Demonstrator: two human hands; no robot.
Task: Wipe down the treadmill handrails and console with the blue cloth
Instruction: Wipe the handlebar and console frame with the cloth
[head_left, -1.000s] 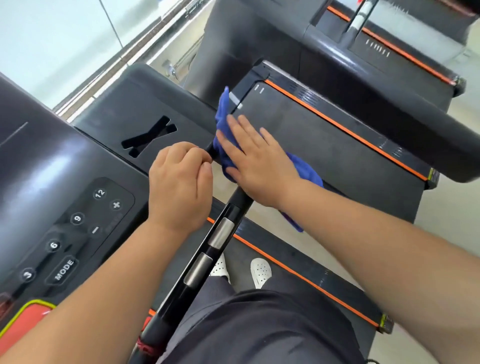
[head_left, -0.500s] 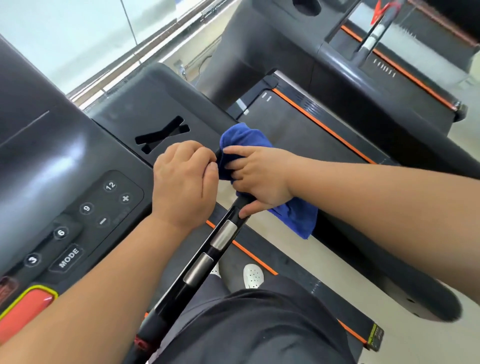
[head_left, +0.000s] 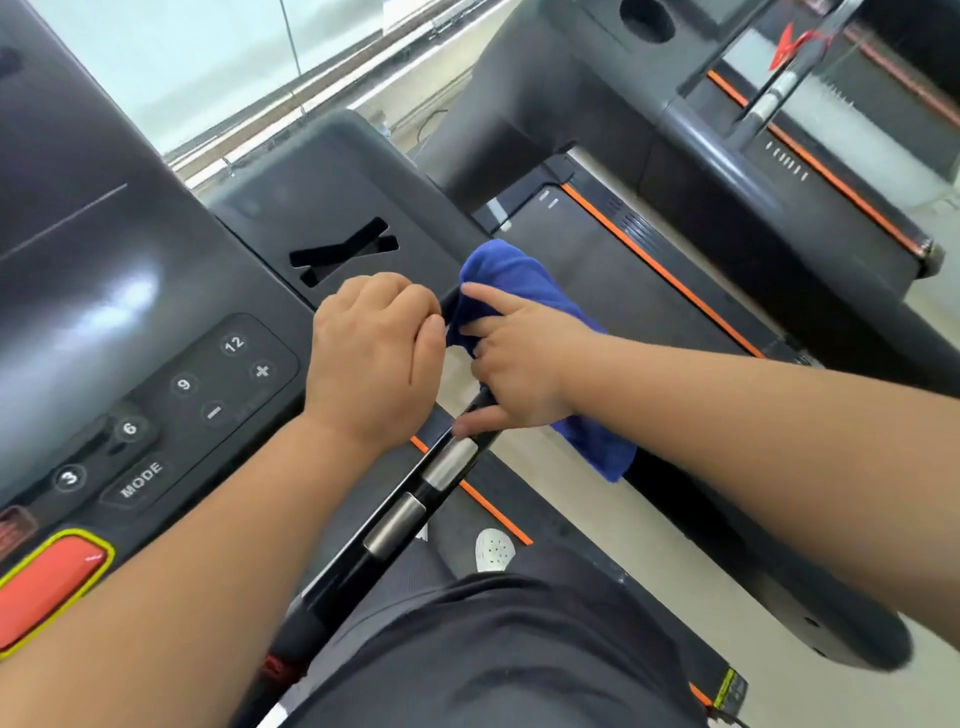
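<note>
A black handrail (head_left: 400, 514) with two silver sensor plates runs diagonally from lower left up to the console. My right hand (head_left: 519, 364) wraps the blue cloth (head_left: 514, 275) around the rail's upper part, thumb under the rail, and the cloth's tail hangs down to the right. My left hand (head_left: 374, 353) is curled in a fist over the rail's top end, touching the cloth. To the left is the console (head_left: 104, 312) with number keys, a MODE key and a red stop button (head_left: 47, 582).
A black tray panel (head_left: 343, 208) with an X-shaped slot sits beyond my hands. The treadmill belt with orange stripes lies below, where my white shoe (head_left: 493, 548) shows. A second treadmill (head_left: 779, 171) stands close on the right. A glass wall runs along the back.
My right hand went from lying flat on the cloth to gripping it around the rail. The view shifted slightly; my left hand stayed on the rail's top.
</note>
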